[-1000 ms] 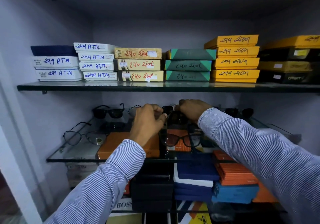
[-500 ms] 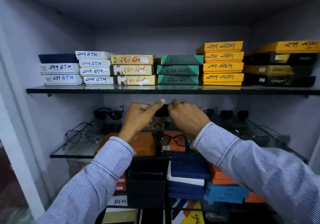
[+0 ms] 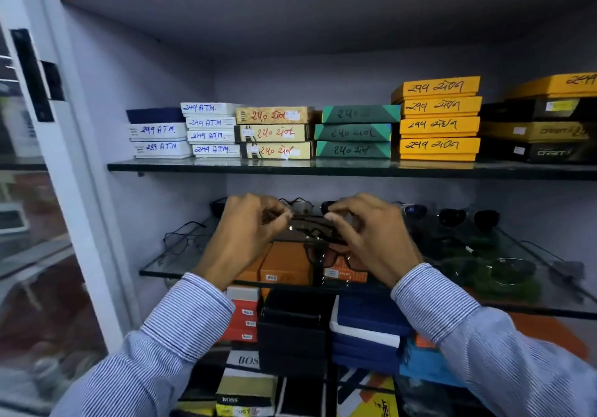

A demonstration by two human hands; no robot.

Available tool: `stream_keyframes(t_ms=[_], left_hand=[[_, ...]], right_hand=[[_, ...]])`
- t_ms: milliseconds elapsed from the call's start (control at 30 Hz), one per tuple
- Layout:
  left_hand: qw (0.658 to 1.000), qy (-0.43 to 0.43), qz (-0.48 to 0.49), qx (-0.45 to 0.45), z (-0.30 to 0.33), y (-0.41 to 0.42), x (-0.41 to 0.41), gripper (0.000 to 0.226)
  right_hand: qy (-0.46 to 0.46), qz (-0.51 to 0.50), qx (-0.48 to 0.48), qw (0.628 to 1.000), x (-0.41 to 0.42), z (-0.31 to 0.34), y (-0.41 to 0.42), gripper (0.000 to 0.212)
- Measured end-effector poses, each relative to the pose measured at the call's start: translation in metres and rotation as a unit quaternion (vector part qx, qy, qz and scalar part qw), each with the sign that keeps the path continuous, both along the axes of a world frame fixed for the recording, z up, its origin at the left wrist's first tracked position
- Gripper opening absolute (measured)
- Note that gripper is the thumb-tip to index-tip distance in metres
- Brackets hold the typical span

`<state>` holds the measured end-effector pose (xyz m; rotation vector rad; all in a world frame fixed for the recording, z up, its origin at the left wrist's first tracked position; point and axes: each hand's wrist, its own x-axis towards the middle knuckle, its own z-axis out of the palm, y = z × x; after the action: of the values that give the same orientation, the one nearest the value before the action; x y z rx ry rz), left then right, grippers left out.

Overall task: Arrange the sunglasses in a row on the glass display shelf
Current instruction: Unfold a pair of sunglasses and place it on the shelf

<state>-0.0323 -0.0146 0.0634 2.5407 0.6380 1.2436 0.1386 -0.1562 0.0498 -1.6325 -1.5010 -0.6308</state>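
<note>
Above the middle of the glass display shelf (image 3: 168, 268), my left hand (image 3: 248, 229) and my right hand (image 3: 368, 232) together hold a pair of dark sunglasses (image 3: 310, 227), one hand at each end. A row of dark sunglasses (image 3: 465, 218) stands along the back of the shelf to the right. More of that row shows between my hands. Thin wire-framed glasses (image 3: 181, 239) lie at the shelf's left. Another dark-framed pair (image 3: 326, 255) leans on the small boxes below my hands.
Orange boxes (image 3: 284, 264) sit at the shelf's front centre. The upper glass shelf (image 3: 323, 167) carries stacks of labelled white, tan, green, yellow and black boxes. Beneath are black, blue and red boxes. A white door frame (image 3: 64, 158) stands at the left.
The view has swung right and drawn closer. Both hands have come down a little from the back row and nearer to me, still holding the dark sunglasses between them.
</note>
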Motion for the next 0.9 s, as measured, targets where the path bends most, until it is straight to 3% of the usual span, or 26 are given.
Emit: stream_keyframes(t_ms=[100,200,333,467,900], left_hand=[[0.999,-0.018,-0.02,0.036,-0.004,0.01,-0.015,0.018],[0.997,-0.042,-0.033,0.05,-0.006,0.021,-0.025,0.019],[0.997,-0.063,-0.049,0.023,-0.008,0.047,-0.045,0.018],[0.995,-0.08,-0.066,-0.008,-0.009,0.069,-0.062,0.014],[0.995,-0.09,0.005,-0.03,-0.013,0.076,-0.058,0.014]], right_hand=[[0.017,-0.036,-0.087,0.995,-0.002,0.006,0.011,0.036],[0.057,-0.014,-0.145,0.988,-0.011,0.011,0.022,0.032],[0.108,-0.017,-0.11,0.988,-0.031,0.009,0.041,0.037],[0.107,-0.046,-0.058,0.991,-0.061,0.005,0.054,0.025],[0.11,-0.087,-0.121,0.983,-0.078,0.019,0.066,0.009]])
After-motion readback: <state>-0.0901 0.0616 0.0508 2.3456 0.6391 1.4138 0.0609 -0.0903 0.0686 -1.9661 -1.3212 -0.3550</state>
